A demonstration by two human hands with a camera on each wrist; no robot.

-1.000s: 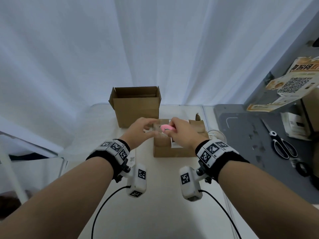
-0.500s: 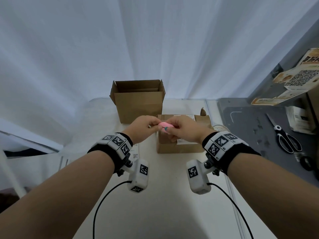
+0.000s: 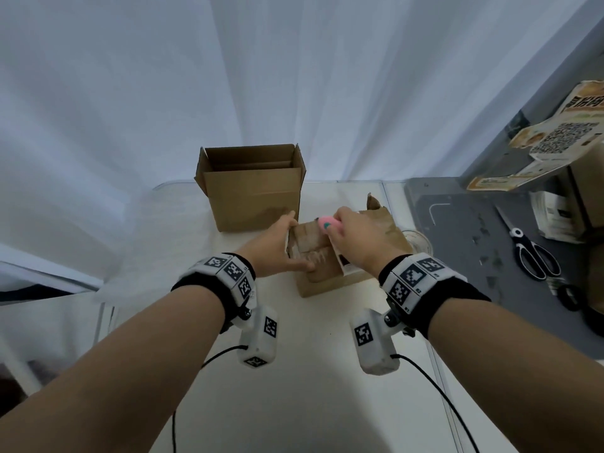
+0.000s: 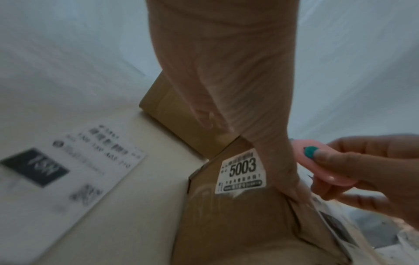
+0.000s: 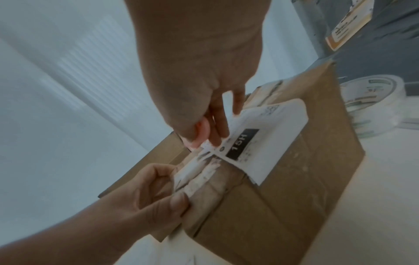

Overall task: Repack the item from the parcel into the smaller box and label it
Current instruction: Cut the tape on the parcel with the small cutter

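A taped brown parcel (image 3: 330,273) lies mid-table, with a white shipping label (image 5: 267,139) on top and a "5003" sticker (image 4: 242,172) on its left end. My left hand (image 3: 299,243) grips that left end, thumb pressed on the torn tape (image 5: 204,172). My right hand (image 3: 336,228) pinches a small pink cutter (image 3: 327,223) with a teal button over the far part of the parcel's top seam. Whether a blade touches the tape is hidden. An open, empty carton (image 3: 251,188) stands upright just behind the parcel.
A loose printed label (image 4: 68,170) lies on the white table (image 3: 294,371) left of the parcel. A tape roll (image 3: 416,240) sits just right of it. Scissors (image 3: 532,256) rest on a grey mat (image 3: 464,243). Printed cartons (image 3: 555,135) stand far right, a white curtain behind.
Both hands held the pink cutter together above the parcel. Now the left hand has dropped to grip the parcel's left end, and the right hand alone carries the cutter over the top.
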